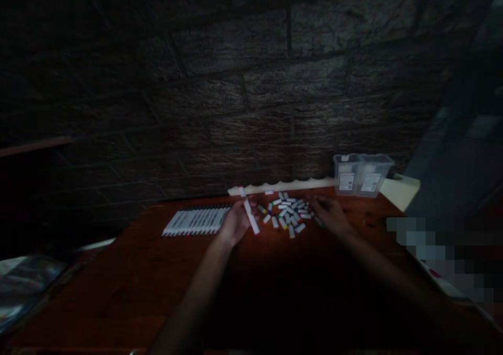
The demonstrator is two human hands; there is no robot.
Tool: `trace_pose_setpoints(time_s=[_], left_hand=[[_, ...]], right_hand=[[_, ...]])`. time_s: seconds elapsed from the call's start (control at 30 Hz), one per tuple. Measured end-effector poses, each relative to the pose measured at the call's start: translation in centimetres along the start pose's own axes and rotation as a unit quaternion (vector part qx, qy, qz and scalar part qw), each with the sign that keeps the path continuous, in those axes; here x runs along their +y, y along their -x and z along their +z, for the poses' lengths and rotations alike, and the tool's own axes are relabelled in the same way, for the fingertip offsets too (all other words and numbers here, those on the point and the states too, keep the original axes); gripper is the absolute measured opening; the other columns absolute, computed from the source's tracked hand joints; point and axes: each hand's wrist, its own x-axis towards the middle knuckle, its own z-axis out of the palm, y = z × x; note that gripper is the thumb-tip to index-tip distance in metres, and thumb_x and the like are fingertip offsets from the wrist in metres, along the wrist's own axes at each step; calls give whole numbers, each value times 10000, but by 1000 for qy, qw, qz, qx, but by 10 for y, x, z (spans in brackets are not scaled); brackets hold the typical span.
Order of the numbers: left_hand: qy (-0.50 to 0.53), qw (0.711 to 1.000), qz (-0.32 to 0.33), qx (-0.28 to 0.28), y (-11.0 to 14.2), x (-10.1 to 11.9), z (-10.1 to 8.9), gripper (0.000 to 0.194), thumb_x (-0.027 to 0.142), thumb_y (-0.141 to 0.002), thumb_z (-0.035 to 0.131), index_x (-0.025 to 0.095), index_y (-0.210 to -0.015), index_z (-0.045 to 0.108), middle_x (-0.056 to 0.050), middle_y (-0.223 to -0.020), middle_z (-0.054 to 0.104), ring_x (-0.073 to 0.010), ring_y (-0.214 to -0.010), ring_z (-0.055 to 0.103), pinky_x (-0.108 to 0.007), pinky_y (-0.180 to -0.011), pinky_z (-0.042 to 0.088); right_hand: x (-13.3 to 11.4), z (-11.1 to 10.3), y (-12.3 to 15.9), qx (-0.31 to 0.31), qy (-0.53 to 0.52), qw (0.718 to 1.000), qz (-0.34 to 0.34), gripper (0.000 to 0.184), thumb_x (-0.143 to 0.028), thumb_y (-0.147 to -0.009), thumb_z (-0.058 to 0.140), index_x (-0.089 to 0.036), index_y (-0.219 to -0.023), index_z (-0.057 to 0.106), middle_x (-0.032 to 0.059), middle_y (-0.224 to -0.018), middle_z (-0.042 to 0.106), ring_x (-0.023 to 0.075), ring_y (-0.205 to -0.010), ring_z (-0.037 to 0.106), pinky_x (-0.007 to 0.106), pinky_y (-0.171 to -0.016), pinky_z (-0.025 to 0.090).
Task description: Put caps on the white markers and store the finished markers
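Note:
My left hand (234, 223) is closed around a white marker (250, 214) with pinkish-red ends, held at a tilt above the table. To its left, several white markers (198, 220) with dark ends lie side by side in a row. A loose pile of marker caps (290, 208), pale with variously coloured ends, is spread out between my hands. At the right edge of this pile is my right hand (330, 213), its fingers bent and drawn together over the caps. Dim light hides what its fingertips hold, if anything.
Two clear plastic bins (363, 176) with labels stand at the back right of the wooden table (118, 287). A white wavy-edged strip (291, 186) runs along the back, by a dark block wall (255, 93). Crumpled clear plastic (29, 281) lies at far left.

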Motion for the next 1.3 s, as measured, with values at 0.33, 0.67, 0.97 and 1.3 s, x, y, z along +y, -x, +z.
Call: trace_pose_setpoints(time_s=[0.33,0.67,0.97,1.3], left_hand=[[-445,878,-47,-170,17,-19,18,413,457,-831,615,178,-1135,622,17,-689,566,-67,-516,418,-168,-434,279],[-543,808,80,-216,4,-25,2,315,382,-899,517,159,-1077,651,-52,-999,695,-194,-915,610,-291,-824,458],[-622,744,173,-173,4,-36,-2,357,340,-925,481,207,-1241,580,-52,-1115,687,-200,-960,633,-311,-875,471],[-763,536,360,-38,10,-33,8,342,156,-902,468,228,-1197,625,-81,-1121,647,-267,-1055,556,-454,-951,436]], right_hand=[[-20,8,11,-198,-99,974,-46,364,-477,-807,634,-173,-1000,686,20,-829,673,139,-720,602,266,-658,485],[-24,8,17,-190,-158,965,-94,287,-384,-780,704,-218,-1008,648,-15,-778,637,122,-689,582,265,-660,483],[-28,8,17,-125,-97,982,-101,248,-430,-833,617,-197,-916,624,-9,-764,622,123,-673,568,249,-635,466],[-12,15,20,-135,119,975,-128,330,-448,-921,467,-180,-914,660,8,-710,638,140,-630,569,259,-617,439]])
